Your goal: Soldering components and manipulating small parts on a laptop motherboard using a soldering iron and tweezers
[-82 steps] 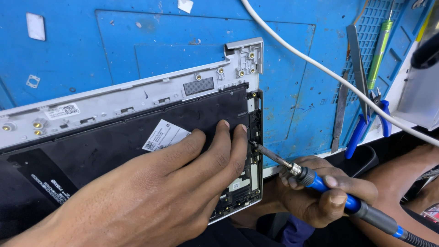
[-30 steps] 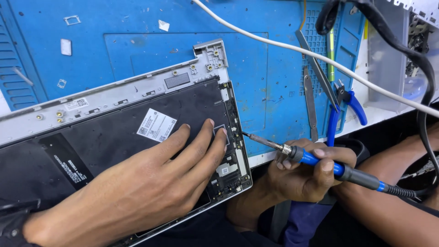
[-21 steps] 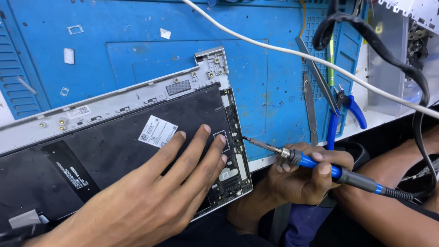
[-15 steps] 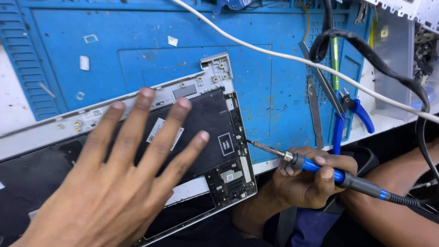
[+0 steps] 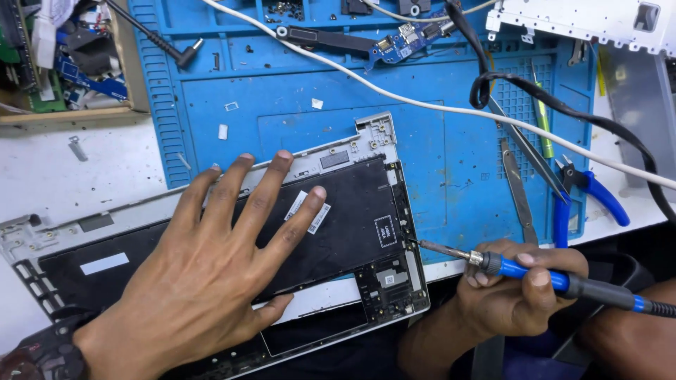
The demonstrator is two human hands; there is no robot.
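Nearest: right hand at the front edge of the surface, grip closed around the blue handle of a soldering iron, held pen-fashion. The iron's long axis runs nearly level, cable end to the right, tip pointing left and slightly up. Tip sits at the right edge of the laptop palmrest assembly, just beside the narrow strip of small components along the black panel; contact cannot be told.

Left hand lies flat, fingers spread, palm down on the black panel, grip open, pressing rather than holding. It covers the middle; the worked edge lies to its right, nearer the right hand.

Farther: blue repair mat under the assembly, tweezers, blue-handled cutters, white cable crossing.
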